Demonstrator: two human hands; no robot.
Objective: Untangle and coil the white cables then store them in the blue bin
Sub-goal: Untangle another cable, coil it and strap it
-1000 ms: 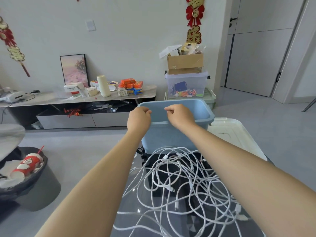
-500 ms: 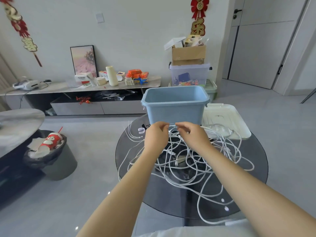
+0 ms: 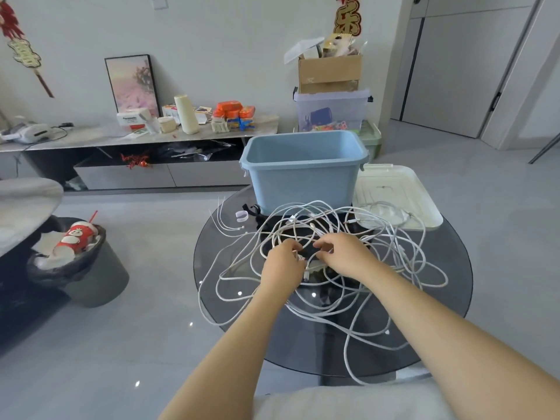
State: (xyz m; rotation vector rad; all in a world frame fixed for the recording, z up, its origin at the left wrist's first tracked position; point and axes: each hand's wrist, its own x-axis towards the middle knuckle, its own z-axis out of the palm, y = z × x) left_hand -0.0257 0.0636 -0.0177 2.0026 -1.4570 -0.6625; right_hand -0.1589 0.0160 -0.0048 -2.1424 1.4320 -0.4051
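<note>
Zero cables coiled yet: white cables [image 3: 327,262] lie in one tangle on the glass worktop [image 3: 439,313], just in front of the blue bin [image 3: 303,177]. Both hands, left [image 3: 283,265] and right [image 3: 345,256], fingers curled, pinch strands mid-tangle. Bin looks empty from here; floor not visible. White lid [image 3: 394,195] sits beside bin. All steps remain.

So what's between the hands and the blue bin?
Head view: loops of the tangled white cables on the glass table, between both hands and the bin.
</note>
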